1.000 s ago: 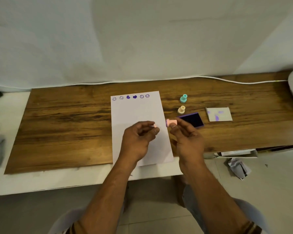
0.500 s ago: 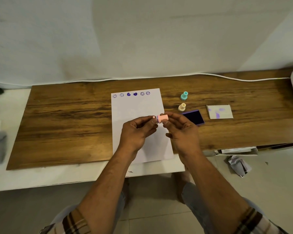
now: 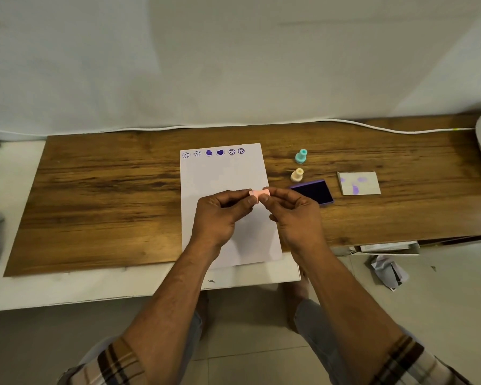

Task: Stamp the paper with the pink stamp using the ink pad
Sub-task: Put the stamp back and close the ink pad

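A small pink stamp (image 3: 259,193) lies sideways in the air above the white paper (image 3: 222,176), pinched at its left end by my left hand (image 3: 221,212) and at its right end by my right hand (image 3: 290,215). The paper lies on the wooden desk and carries a row of several purple stamp marks (image 3: 213,153) along its far edge. The open ink pad (image 3: 314,192), dark purple, sits just right of my right hand's fingers.
A teal stamp (image 3: 301,156) and a cream stamp (image 3: 297,175) stand upright right of the paper. The ink pad's white lid (image 3: 358,183) lies further right. A white cable (image 3: 372,128) runs along the desk's back edge. Crumpled paper (image 3: 386,270) lies on the floor.
My right hand brought the pink stamp leftward from beside the ink pad to my left hand; both hands now meet on it over the paper.
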